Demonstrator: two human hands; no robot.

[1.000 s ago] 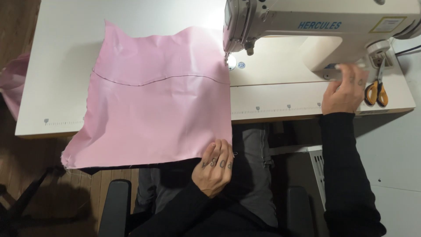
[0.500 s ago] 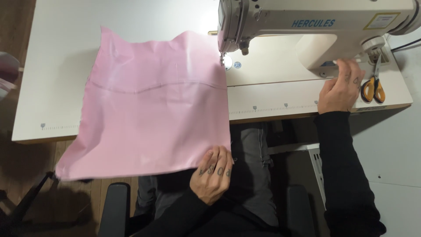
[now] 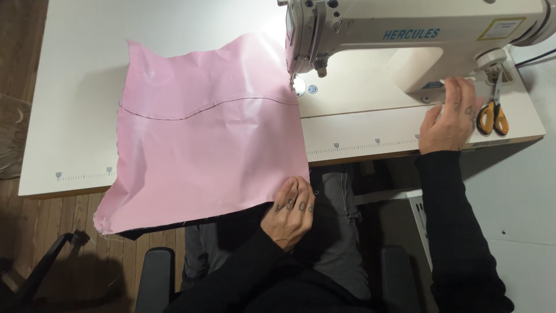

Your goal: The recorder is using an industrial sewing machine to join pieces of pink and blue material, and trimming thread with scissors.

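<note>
A square of pink fabric [image 3: 208, 139] with a dark curved stitch line lies on the white sewing table [image 3: 75, 87], its near edge hanging over the front. My left hand [image 3: 291, 210] grips its near right corner, below the table edge. The far right corner of the fabric sits by the needle of the cream sewing machine [image 3: 405, 40]. My right hand [image 3: 450, 116] rests flat on the table at the machine's base, fingers spread, just left of a pair of orange-handled scissors [image 3: 493, 113].
Dark chair armrests [image 3: 155, 278] flank my lap below the table. Wooden floor [image 3: 35, 232] shows at the left. A dark cable [image 3: 536, 58] leaves the machine at the right.
The view has shifted slightly. My right hand has moved from the machine's base down onto the table surface. My left hand keeps its hold on the fabric corner.
</note>
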